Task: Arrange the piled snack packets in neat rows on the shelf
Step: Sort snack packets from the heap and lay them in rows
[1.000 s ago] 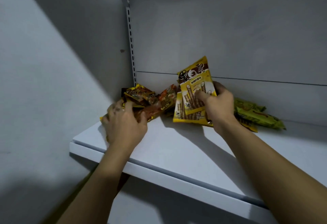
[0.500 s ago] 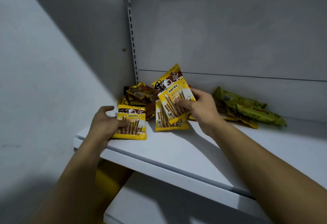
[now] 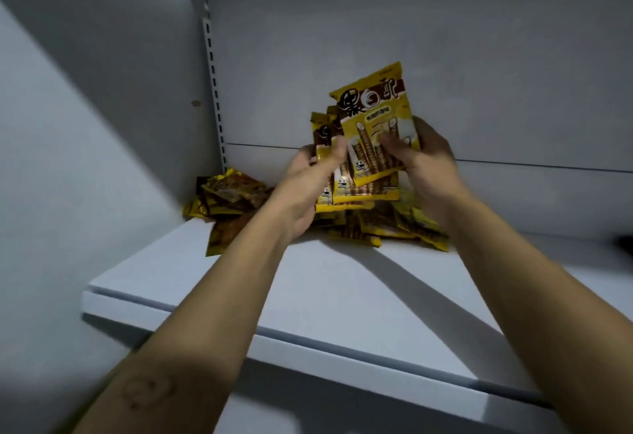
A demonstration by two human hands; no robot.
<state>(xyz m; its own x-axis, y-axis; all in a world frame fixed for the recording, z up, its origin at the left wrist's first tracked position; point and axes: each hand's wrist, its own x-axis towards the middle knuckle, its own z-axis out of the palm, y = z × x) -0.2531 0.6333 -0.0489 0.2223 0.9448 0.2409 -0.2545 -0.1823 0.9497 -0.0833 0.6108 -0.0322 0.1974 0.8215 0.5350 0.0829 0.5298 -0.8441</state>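
Note:
Both hands hold up a fanned stack of yellow wafer-roll packets (image 3: pixel 375 118) above the white shelf (image 3: pixel 308 289), near its back wall. My left hand (image 3: pixel 308 180) pinches the stack's left side with the thumb on the front. My right hand (image 3: pixel 421 159) grips the right side, fingers curled over the front packet. Below the stack lie more yellow packets (image 3: pixel 356 231) flat on the shelf. A loose pile of brown-and-yellow packets (image 3: pixel 229 197) sits in the back left corner.
The shelf's left side wall (image 3: pixel 85 159) stands close to the corner pile. A slotted upright rail (image 3: pixel 214 91) runs down the back corner. A dark object (image 3: pixel 625 240) shows at the far right edge. The shelf's front lip (image 3: pixel 274 341) lies below my forearms.
My left hand left the packet at the shelf's front and rose to join the right hand. The stack in my hands is now thicker and held higher. The view shifted right.

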